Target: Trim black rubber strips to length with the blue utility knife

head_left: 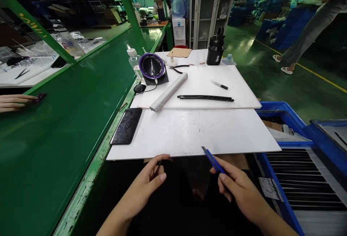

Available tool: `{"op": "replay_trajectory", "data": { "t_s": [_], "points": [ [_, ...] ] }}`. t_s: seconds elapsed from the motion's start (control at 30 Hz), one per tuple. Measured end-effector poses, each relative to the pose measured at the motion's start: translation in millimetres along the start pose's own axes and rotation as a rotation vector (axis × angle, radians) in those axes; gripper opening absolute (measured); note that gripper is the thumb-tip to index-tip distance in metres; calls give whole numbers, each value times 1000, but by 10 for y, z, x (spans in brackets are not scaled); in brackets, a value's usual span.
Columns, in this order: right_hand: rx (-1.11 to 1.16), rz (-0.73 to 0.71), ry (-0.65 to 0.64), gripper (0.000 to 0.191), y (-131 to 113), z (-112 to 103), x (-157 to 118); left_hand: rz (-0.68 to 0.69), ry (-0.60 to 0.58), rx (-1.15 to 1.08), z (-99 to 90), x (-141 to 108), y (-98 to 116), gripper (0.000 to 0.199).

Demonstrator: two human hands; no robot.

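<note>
My right hand [238, 185] is closed round a blue utility knife [213, 160], whose tip reaches over the front edge of the white table [173, 134]. My left hand [148, 181] is at the front edge, with thumb and fingers curled around a thin dark thing too small to name. Farther back on the table lie a bundle of black strips [205, 98], a long silver bar [169, 92] and a black-capped pen-like tool [219, 84]. A black phone [126, 126] rests at the left edge of the table.
Behind are a purple-rimmed fan [152, 65], clear bottle [135, 62], pliers [180, 68] and black bottle [215, 50]. Blue crates [284, 144] stand right, one holding black strips. Another person's hand [16, 102] is over the green surface [62, 120]; someone walks at right.
</note>
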State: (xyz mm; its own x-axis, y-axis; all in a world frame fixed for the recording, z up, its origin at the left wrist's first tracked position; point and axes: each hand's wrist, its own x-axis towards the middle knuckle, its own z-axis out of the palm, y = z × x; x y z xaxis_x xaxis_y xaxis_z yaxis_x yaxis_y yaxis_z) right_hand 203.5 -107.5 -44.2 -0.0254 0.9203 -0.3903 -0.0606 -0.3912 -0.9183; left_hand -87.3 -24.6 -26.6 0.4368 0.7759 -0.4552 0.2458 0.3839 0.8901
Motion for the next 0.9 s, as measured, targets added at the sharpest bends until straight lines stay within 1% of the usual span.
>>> {"op": "replay_trajectory", "data": {
  "t_s": [0.03,0.13,0.23,0.37,0.47,0.53,0.6,0.7,0.8,0.9],
  "points": [
    [-63,-13,-40,47,29,38,-8,11,10,18,-33,-19,-1,63],
    [-203,-118,-143,48,30,131,-1,15,40,3,-112,-89,17,68],
    [-280,-159,-188,42,-30,226,40,15,106,-25,-199,-167,47,68],
    [-241,-128,-133,38,0,391,116,12,129,-39,-357,-256,60,65],
    [-199,-153,-70,36,102,524,144,11,140,-124,-459,-299,41,62],
    [-195,-166,-55,35,156,608,139,-3,134,-175,-513,-312,11,61],
    [-192,-145,-54,31,174,685,119,-33,116,-225,-566,-318,-30,59],
    [-172,-71,-100,28,148,794,82,-71,108,-251,-660,-331,-99,55],
    [-150,-22,-202,31,136,926,78,-85,123,-249,-764,-346,-171,53],
    [-53,39,-300,31,184,1114,143,-80,139,-299,-833,-346,-253,49]
  ]
}}
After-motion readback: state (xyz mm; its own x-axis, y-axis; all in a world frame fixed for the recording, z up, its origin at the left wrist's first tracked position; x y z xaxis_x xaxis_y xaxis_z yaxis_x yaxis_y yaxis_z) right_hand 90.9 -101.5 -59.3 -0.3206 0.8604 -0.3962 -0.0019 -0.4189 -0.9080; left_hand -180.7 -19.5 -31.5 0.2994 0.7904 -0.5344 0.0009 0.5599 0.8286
